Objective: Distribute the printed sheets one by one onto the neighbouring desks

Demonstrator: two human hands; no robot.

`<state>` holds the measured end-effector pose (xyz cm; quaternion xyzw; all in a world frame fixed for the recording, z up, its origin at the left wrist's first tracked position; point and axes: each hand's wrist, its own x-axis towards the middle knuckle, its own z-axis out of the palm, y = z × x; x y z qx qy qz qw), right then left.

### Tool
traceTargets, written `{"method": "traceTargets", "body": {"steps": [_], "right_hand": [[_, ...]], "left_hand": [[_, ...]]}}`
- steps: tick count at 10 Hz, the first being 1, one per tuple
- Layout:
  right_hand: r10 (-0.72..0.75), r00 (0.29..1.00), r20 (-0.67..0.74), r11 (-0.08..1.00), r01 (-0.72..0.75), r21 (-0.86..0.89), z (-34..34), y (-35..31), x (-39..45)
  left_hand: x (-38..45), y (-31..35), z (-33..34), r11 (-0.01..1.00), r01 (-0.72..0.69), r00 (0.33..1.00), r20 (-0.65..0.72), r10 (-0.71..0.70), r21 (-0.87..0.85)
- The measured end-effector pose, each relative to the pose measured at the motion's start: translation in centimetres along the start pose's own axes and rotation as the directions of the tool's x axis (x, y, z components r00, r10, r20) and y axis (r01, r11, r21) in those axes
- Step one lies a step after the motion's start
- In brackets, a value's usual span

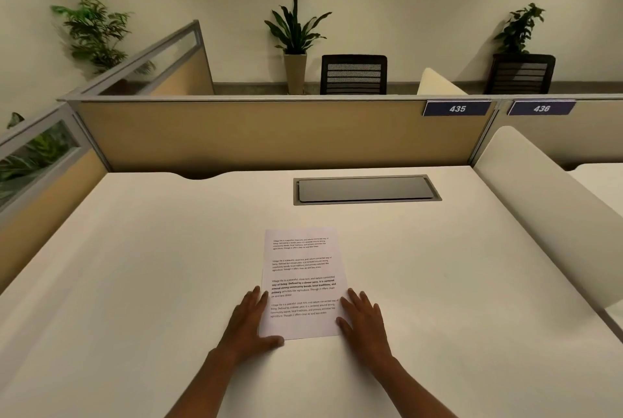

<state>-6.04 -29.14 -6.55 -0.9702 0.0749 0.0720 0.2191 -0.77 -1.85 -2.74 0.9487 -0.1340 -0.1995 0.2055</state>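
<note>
Lower centre of frame: left hand [247, 323] and right hand [365, 321] flat, fingers released, flanking the printed sheet [303, 283] on the counter [135, 266]; likely squaring before lifting one.

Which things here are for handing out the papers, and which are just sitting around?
For the job:
printed sheet, flat on the desk
left hand and right hand, flat at its two sides

Just there:
grey cable hatch
number signs 435 and 436
potted plant
black chair
</note>
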Motion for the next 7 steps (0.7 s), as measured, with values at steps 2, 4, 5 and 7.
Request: {"method": "traceTargets", "body": {"steps": [2, 4, 5, 7], "right_hand": [[-0.001, 1.000, 0.009, 1.000, 0.001, -0.007, 0.23, 0.14, -0.01], [0.006, 1.000, 0.026, 1.000, -0.006, -0.007, 0.13, 0.11, 0.10], [0.010, 1.000, 0.022, 1.000, -0.011, 0.004, 0.12, 0.06, -0.06], [0.027, 0.998, -0.060, 0.998, -0.023, 0.065, 0.01, 0.14, -0.43]], "left_hand": [[0.15, 0.38, 0.20, 0.998, 0.013, 1.000, 0.017, -0.014, 0.069], [0.30, 0.52, 0.07, 0.997, 0.022, 0.999, 0.035, -0.025, 0.079], [0.25, 0.61, -0.09, 0.996, 0.027, 0.999, 0.033, -0.030, 0.083], [0.06, 0.71, -0.14, 1.000, 0.021, 0.999, -0.024, -0.022, -0.015]]}}
